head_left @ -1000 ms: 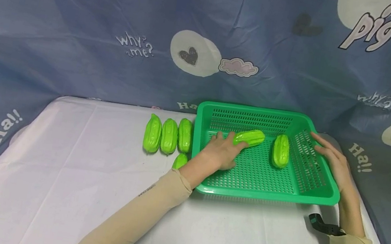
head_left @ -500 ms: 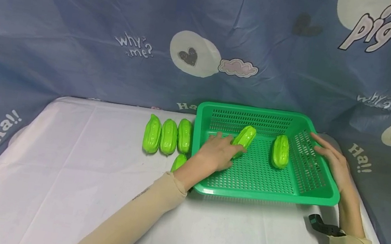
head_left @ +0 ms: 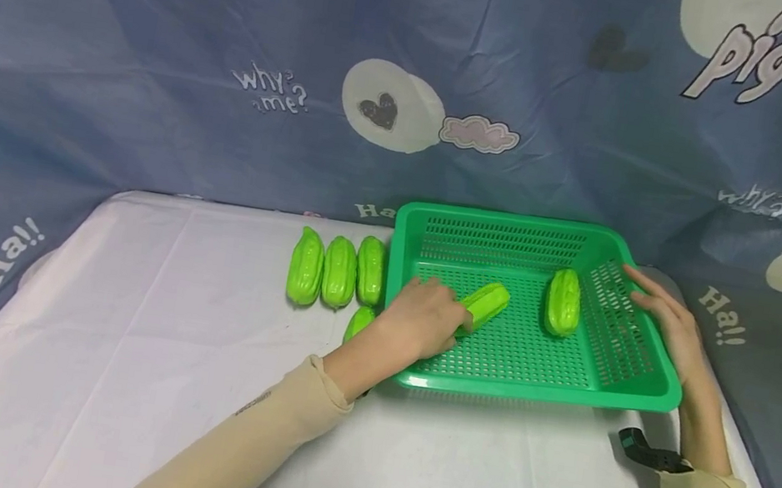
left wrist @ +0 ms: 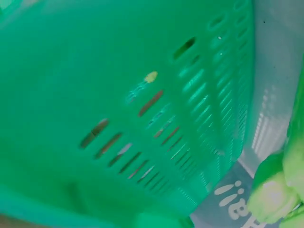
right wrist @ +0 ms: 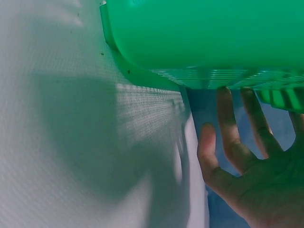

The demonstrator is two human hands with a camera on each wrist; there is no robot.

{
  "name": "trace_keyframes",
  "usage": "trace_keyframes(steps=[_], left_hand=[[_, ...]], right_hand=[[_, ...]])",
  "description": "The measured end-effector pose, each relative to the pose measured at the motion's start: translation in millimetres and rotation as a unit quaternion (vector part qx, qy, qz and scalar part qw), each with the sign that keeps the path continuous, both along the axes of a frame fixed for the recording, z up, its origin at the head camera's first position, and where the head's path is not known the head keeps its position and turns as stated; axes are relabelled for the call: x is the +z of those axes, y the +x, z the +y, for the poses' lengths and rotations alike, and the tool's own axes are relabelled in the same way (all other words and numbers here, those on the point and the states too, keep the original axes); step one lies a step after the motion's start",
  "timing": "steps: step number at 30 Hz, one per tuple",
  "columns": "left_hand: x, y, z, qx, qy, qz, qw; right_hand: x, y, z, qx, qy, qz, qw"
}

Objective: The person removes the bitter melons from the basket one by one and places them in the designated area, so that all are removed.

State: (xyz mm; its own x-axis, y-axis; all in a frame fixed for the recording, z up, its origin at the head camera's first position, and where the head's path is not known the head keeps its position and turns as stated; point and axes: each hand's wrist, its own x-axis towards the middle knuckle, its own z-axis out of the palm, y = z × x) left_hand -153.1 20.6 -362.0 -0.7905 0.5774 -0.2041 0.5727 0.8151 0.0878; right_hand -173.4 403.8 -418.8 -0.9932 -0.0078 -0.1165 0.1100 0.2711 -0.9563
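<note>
In the head view, my left hand point(head_left: 426, 317) reaches over the near-left side of a green plastic basket point(head_left: 490, 390). It grips a light-green ribbed gourd point(head_left: 488, 302), whose far end sticks out past the fingers. A second ribbed gourd point(head_left: 563, 303) lies lengthwise on the basket floor, toward the right. My right hand point(head_left: 676, 337) rests at the basket's right rim. In the right wrist view, its straight fingers point(right wrist: 229, 123) touch the outside of the basket wall point(right wrist: 204, 42). The left wrist view shows basket wall point(left wrist: 104, 61), with the left hand hidden.
Left of the basket, several more gourds point(head_left: 339, 272) lie on the white cloth point(head_left: 136, 375), three in a row. Another gourd point(head_left: 360, 321) is partly behind my left forearm. A blue printed curtain point(head_left: 239, 145) hangs behind the table.
The gripped gourd has swung more upright, then tilted again, and shifted nearer. My left hand has drawn back slightly toward the lower left. The right hand and the basket hold their places.
</note>
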Motion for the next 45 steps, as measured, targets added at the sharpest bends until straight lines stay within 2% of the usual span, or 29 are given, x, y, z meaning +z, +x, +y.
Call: trace_keyframes(steps=[5, 9, 13, 17, 20, 23, 27, 34, 39, 45], left_hand=[[4.3, 4.4, 2.2, -0.01, -0.007, 0.011, 0.9999], [1.2, 0.0, 10.2, -0.019, -0.001, 0.018, 0.9997], [-6.5, -7.4, 15.8, -0.006, -0.003, 0.0, 1.0], [-17.9, -13.3, 14.5, -0.002, -0.008, -0.011, 0.9999], [-22.7, -17.0, 12.8, -0.014, -0.007, -0.001, 0.9999], [-23.0, -18.3, 12.4, -0.021, -0.006, 0.011, 0.9997], [-21.5, -15.4, 12.9, -0.02, -0.013, 0.021, 0.9995], [-18.1, -6.6, 13.0, -0.017, -0.024, 0.053, 0.9981], [-15.8, -1.2, 16.1, -0.011, 0.002, 0.037, 0.9993], [-18.6, 4.6, 18.0, -0.027, 0.008, 0.014, 0.9995]], right_hand=[[0.5, -0.1, 2, -0.004, 0.002, -0.001, 1.0], [0.6, -0.2, 2, -0.003, -0.014, -0.002, 0.9999], [0.9, -0.3, 1, -0.004, -0.021, -0.006, 0.9998], [0.9, -0.4, -1, 0.0, -0.002, -0.003, 1.0], [1.0, -1.3, -1, 0.001, 0.002, 0.002, 1.0], [1.1, -1.7, -1, -0.002, -0.019, 0.0, 0.9998], [0.4, -0.9, 0, -0.001, -0.038, -0.003, 0.9993], [-0.3, 0.1, 1, -0.003, -0.021, 0.002, 0.9998], [0.3, -0.5, 1, -0.007, -0.017, 0.001, 0.9998], [0.6, -0.1, 1, -0.005, -0.01, -0.001, 0.9999]])
